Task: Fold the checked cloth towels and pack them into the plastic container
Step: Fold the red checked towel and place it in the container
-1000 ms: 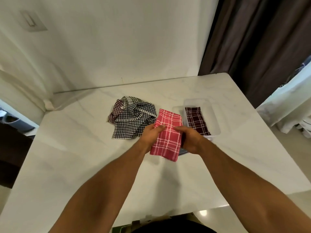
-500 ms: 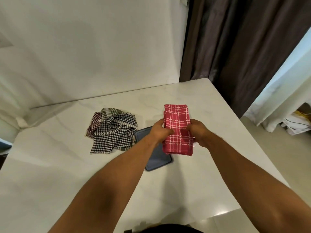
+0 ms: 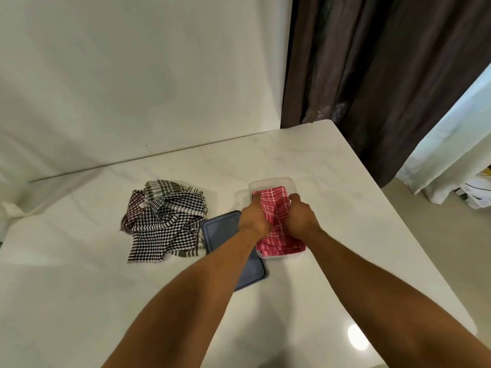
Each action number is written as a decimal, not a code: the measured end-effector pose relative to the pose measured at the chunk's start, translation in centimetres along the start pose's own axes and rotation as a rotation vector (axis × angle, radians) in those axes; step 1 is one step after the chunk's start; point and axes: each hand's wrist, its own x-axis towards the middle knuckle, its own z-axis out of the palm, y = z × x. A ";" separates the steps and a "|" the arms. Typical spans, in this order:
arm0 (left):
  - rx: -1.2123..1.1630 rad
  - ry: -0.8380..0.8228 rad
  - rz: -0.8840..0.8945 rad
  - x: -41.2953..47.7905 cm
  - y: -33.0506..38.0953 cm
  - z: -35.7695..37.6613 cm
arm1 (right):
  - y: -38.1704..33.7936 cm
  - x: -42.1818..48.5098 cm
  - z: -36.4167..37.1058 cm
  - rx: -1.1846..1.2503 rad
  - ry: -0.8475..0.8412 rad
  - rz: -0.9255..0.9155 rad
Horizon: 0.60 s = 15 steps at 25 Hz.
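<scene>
Both my hands grip the folded red checked towel [image 3: 276, 221], pressing it down into the clear plastic container [image 3: 271, 183] near the right edge of the tabletop [image 3: 79, 288]. L hand [image 3: 252, 220] fingers curl around the towel's left side, R hand [image 3: 300, 217] fingers clamp its right side. Towel's near end hangs over the container's near rim. Blue-grey lid [image 3: 228, 232] lies flat just left of the container, partly under my L forearm. Unfolded pile of black-and-white checked towels [image 3: 164, 221] sits left of the lid, touching it.
</scene>
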 end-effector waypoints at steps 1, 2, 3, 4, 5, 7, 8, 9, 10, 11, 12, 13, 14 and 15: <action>0.081 0.015 0.012 0.4 0.1 0.3 | -0.2 0.3 0.4 -0.034 0.008 -0.008; 0.160 0.021 0.027 0.7 0.2 0.6 | -0.2 0.7 0.8 -0.063 0.009 -0.023; 0.219 0.017 0.036 0.8 0.4 0.8 | -0.3 0.8 0.9 -0.098 0.002 -0.042; 0.255 0.008 0.042 0.9 0.5 0.9 | -0.3 0.9 1.0 -0.139 -0.008 -0.063; 0.292 -0.001 0.051 1.0 0.6 1.0 | -0.3 1.0 1.1 -0.195 -0.021 -0.076; 0.456 -0.023 0.088 1.2 0.9 1.4 | -0.1 1.1 1.1 -0.330 -0.081 -0.111; 0.579 -0.012 0.118 1.2 0.8 1.8 | -0.1 1.1 1.2 -0.373 -0.112 -0.129; 0.677 0.024 0.155 1.1 0.5 2.3 | -0.2 1.0 1.3 -0.403 -0.136 -0.138; 0.726 0.083 0.199 0.9 0.4 2.6 | -0.3 1.0 1.4 -0.433 -0.151 -0.146; 0.761 0.126 0.242 0.6 0.4 2.8 | -0.4 0.9 1.5 -0.476 -0.155 -0.154; 0.806 0.138 0.296 0.4 0.2 2.9 | -0.3 0.9 1.5 -0.517 -0.152 -0.169; 0.867 0.108 0.340 0.5 0.0 2.9 | -0.2 0.9 1.5 -0.552 -0.158 -0.181; 0.932 0.053 0.362 0.6 -0.2 2.7 | 0.1 1.0 1.5 -0.582 -0.173 -0.206; 1.004 -0.021 0.358 0.9 -0.4 2.5 | 0.4 1.1 1.5 -0.617 -0.199 -0.250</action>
